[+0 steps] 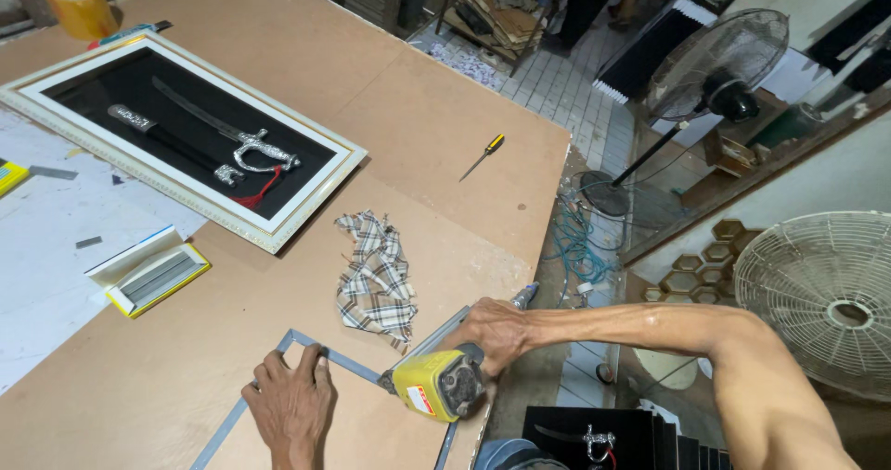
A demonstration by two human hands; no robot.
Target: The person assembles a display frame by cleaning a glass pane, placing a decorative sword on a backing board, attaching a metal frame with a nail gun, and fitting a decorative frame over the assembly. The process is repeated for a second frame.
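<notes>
Nearby, plaid cloth [376,273] lies beside grey frame [327,351].

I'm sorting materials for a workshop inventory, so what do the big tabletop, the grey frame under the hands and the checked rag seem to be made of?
The tabletop looks like brown fibreboard or hardboard: matte, even, no grain. The grey frame, pressed flat by the left hand, seems to be thin metal strip, possibly aluminium, with a dull sheen. The checked rag is woven cloth, soft and crumpled. The right hand grips a yellow power tool, apparently a plastic casing.
</notes>
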